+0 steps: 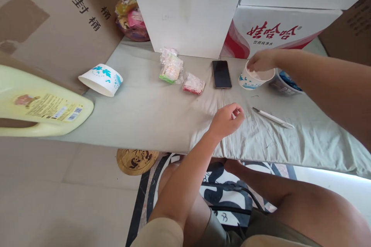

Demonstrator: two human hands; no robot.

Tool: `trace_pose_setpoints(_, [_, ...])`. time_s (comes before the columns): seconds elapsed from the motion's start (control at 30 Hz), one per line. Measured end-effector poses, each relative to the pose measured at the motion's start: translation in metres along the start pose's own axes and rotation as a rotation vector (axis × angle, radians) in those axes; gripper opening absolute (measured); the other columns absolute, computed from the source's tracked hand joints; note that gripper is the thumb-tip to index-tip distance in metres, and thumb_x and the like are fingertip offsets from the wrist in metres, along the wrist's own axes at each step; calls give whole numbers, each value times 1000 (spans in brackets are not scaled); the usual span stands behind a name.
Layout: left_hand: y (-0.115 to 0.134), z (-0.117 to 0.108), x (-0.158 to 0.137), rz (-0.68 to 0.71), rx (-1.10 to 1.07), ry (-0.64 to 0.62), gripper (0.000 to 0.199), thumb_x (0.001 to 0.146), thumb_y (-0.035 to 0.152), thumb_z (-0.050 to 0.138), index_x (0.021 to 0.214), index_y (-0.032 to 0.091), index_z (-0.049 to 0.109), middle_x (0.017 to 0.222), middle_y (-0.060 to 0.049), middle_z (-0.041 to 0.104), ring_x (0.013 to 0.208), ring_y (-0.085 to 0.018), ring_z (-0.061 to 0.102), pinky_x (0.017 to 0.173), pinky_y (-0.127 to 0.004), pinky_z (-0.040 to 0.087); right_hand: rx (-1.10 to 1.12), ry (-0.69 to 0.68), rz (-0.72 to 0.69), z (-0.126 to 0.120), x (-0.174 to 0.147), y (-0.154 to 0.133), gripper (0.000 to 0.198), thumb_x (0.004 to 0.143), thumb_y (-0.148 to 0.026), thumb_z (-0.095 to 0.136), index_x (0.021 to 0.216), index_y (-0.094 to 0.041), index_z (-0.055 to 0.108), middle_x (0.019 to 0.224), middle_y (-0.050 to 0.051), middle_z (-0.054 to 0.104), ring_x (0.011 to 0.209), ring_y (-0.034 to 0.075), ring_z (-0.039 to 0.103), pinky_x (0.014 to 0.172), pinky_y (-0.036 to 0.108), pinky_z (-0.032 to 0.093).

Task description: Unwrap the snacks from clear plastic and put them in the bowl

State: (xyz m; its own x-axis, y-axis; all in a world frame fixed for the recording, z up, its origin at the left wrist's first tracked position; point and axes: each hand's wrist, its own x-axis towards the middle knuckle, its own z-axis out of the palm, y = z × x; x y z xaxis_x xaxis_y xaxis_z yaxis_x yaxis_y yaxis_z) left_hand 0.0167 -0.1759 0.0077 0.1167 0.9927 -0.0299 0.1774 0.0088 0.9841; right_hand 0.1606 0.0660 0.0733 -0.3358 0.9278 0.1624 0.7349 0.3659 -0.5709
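Note:
My right hand (262,61) reaches over the white paper cup (251,82) with blue print, its bunched fingertips down inside the near-left rim. What they pinch, if anything, is hidden. My left hand (227,120) rests on the cloth-covered table (150,119), fingers curled loosely, and nothing shows in it. A white pen (272,117) lies to its right. Above it are a dark phone (222,74) and a small red-and-white wrapped packet (194,84). Beside that lies a clear-wrapped packet with a green edge (171,68).
A second paper cup (101,80) lies tipped over on the left, near a large yellow jug (46,102). Behind the paper cup on the right stands a clear tub (285,85) with blue contents. White boxes (185,19) and a cardboard carton (58,19) line the back.

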Motion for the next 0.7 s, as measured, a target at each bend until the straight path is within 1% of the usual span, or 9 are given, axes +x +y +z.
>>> trace_pose_setpoints(0.07, [-5,-8,-8,43,106,39,10,86,29,56,78,22,59,77,2,57,66,-12,47,67,-28,40,-253,-26,-50,4,-11,-33,11,83,-27,71,78,-17,70,77,7,66,99,34,67,99,58,46])
trace_pose_setpoints(0.17, [-5,-21,-19,67,219,158,15,86,25,56,71,22,55,66,3,51,64,-14,46,67,-30,37,-291,-160,-186,49,-39,-84,36,86,-32,65,119,-19,69,112,12,71,107,33,66,98,50,51])
trace_pose_setpoints(0.23, [-1,-30,-26,64,261,297,15,86,23,57,70,22,55,62,3,50,62,-14,44,67,-30,36,-276,-323,-237,91,-59,-110,64,83,-40,69,143,-24,54,138,13,60,117,33,61,100,48,50])
trace_pose_setpoints(0.3, [5,-38,-32,75,251,430,16,86,23,58,71,22,55,61,4,49,60,-13,43,66,-30,36,-282,-406,-206,126,-79,-123,70,86,-38,62,152,-23,43,146,16,54,124,35,57,101,47,48])
trace_pose_setpoints(0.37, [10,-44,-39,111,201,510,18,88,23,56,71,22,53,60,4,47,58,-12,42,65,-29,35,-268,-394,-222,144,-99,-124,62,90,-33,53,151,-21,44,143,16,56,127,33,54,104,47,45])
trace_pose_setpoints(0.5, [14,-53,-45,148,175,494,19,89,21,55,71,22,52,59,4,43,57,-12,41,63,-28,35,-326,-202,-264,129,-148,-93,42,91,-33,51,130,-29,65,156,10,45,143,37,36,113,60,30])
trace_pose_setpoints(0.57, [12,-55,-43,136,205,445,16,90,23,54,74,22,56,62,3,47,60,-13,44,65,-28,37,-359,-125,-213,109,-178,-71,40,92,-29,47,125,-32,69,156,9,44,141,39,39,110,61,33])
trace_pose_setpoints(0.63, [7,-53,-36,149,252,380,11,91,25,55,82,21,61,72,0,56,69,-14,51,71,-29,41,-342,-139,-170,87,-211,-55,48,91,-26,43,133,-32,66,152,11,49,140,39,42,109,64,34])
trace_pose_setpoints(0.7, [-2,-45,-25,195,335,280,13,89,27,59,98,21,65,93,-5,65,88,-18,58,85,-32,45,-277,-112,-114,64,-249,-49,61,89,-32,48,150,-28,50,155,15,47,146,44,35,112,71,28])
